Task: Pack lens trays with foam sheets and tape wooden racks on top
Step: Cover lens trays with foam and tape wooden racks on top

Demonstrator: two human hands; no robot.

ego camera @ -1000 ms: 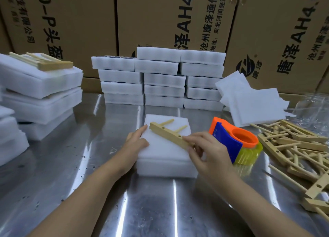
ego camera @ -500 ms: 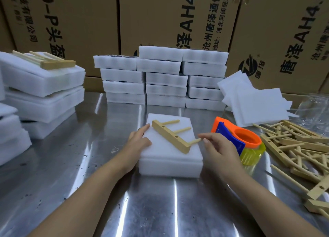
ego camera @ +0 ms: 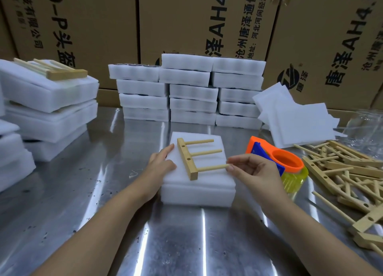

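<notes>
A white foam-packed lens tray lies on the steel table in front of me. On its top rests a wooden rack, its bar on the left and three pegs pointing right. My left hand rests flat on the tray's left edge, fingers straight, touching the foam beside the bar. My right hand touches the tip of the nearest peg with its fingertips. An orange and blue tape dispenser with yellow tape stands just behind my right hand.
Stacks of white foam trays stand at the back. Loose foam sheets lie back right, and a heap of wooden racks on the right. Packed trays with a rack on top pile at left. Cardboard boxes form a wall behind.
The rack has turned from a diagonal lie to bar-left, pegs-right on the tray. My right hand slid from the bar out to the nearest peg's tip. My left hand stayed put.
</notes>
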